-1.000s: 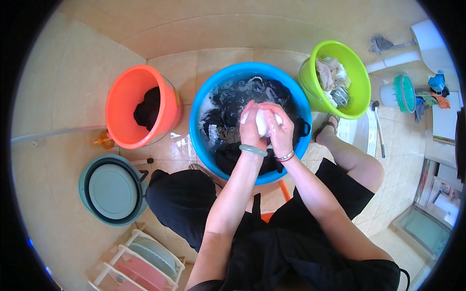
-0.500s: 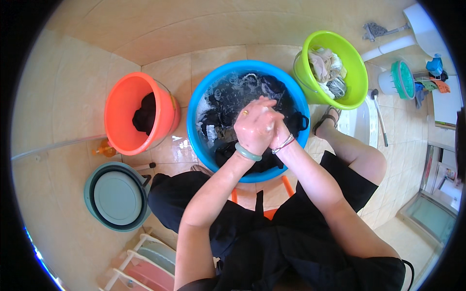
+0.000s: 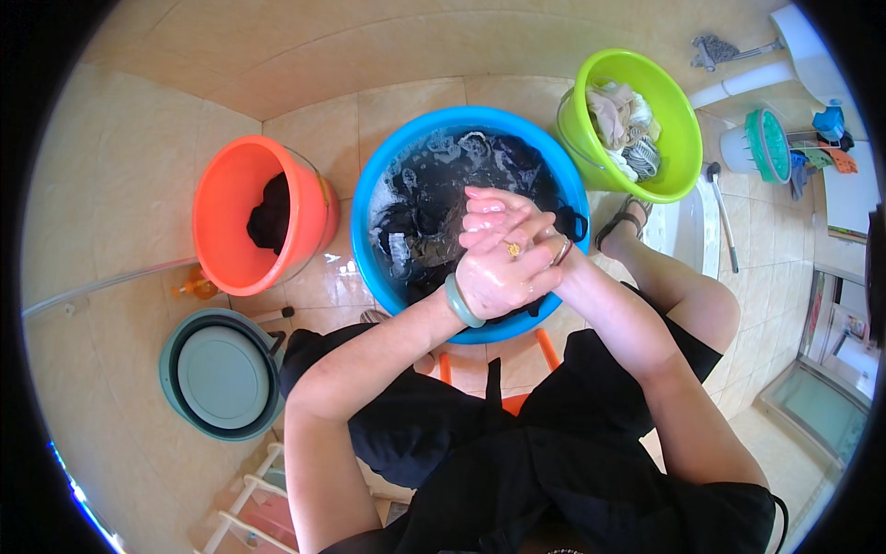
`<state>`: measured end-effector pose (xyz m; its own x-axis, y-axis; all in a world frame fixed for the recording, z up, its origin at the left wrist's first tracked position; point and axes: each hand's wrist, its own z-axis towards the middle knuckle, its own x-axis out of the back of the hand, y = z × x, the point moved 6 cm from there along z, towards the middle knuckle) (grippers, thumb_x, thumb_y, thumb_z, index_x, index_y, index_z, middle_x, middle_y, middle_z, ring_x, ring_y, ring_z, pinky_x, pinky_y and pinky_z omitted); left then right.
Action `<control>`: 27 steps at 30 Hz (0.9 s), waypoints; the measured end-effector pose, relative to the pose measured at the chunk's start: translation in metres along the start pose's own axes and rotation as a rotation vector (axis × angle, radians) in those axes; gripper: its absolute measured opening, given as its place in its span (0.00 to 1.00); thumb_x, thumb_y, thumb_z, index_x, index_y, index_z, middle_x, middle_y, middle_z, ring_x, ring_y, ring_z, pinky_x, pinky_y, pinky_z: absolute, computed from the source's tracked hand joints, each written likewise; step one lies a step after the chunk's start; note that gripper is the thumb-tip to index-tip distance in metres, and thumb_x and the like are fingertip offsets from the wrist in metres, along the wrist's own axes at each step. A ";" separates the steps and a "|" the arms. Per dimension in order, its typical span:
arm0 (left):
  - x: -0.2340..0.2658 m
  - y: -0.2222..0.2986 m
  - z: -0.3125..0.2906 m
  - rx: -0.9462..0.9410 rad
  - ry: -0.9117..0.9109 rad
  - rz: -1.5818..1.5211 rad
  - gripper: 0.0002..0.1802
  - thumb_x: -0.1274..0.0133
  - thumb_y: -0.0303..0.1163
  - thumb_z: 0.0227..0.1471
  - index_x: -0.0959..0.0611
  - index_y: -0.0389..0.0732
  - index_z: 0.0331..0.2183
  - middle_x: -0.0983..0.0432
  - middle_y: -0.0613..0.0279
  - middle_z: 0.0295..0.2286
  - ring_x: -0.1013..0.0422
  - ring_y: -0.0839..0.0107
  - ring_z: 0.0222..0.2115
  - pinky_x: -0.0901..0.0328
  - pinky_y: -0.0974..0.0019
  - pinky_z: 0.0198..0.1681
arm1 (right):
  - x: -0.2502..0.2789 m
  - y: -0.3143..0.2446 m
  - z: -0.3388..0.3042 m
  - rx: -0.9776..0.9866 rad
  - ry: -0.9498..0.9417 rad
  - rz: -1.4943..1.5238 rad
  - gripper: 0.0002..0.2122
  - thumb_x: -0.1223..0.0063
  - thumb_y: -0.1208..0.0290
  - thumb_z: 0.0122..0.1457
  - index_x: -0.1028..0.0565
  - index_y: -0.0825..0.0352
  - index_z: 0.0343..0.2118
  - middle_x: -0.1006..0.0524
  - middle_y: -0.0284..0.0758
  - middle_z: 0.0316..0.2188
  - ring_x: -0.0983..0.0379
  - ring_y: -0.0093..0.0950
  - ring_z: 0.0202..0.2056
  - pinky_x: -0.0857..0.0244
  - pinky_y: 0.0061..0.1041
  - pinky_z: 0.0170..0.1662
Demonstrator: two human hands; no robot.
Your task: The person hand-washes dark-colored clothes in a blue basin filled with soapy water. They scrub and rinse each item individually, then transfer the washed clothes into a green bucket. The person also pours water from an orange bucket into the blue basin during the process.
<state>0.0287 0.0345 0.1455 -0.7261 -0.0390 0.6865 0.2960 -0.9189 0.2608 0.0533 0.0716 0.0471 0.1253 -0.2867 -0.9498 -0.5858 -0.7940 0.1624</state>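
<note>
Over the blue basin [image 3: 369, 175] my two wet hands are together, rubbing against each other. My left hand [image 3: 506, 279], with a green bangle and a gold ring, has its fingers laid across my right hand. Loosely bent, the fingers of my right hand [image 3: 491, 210] point up and left, free of any thing. Part of its palm is covered by my left hand. Below them, dark clothes [image 3: 420, 212] lie in soapy water inside the basin.
An orange bucket [image 3: 214, 198] holding a dark cloth stands left, a green bucket [image 3: 688, 138] with light clothes right. Near my left knee is a grey-green folding basin [image 3: 221, 377]. A long-handled brush [image 3: 724, 217] leans at the right. My legs flank an orange stool [image 3: 549, 349].
My left hand has slid down and right over my right hand, its fingers now spread across it. My right fingers have come into view. My left elbow has swung outward.
</note>
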 end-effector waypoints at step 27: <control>-0.120 -0.102 0.006 1.480 0.266 -1.779 0.35 0.55 0.56 0.58 0.40 0.51 0.61 0.43 0.56 0.58 0.41 0.61 0.55 0.45 0.52 0.58 | 0.040 -0.153 -0.115 1.216 0.611 -0.598 0.17 0.49 0.65 0.61 0.30 0.63 0.51 0.24 0.32 0.41 0.24 0.23 0.38 0.27 0.24 0.38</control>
<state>0.0893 0.1352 0.0406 -0.6828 0.0433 -0.7294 -0.4937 0.7086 0.5042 0.2400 0.1195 0.0154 0.7112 -0.5070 -0.4871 -0.5826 -0.0373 -0.8119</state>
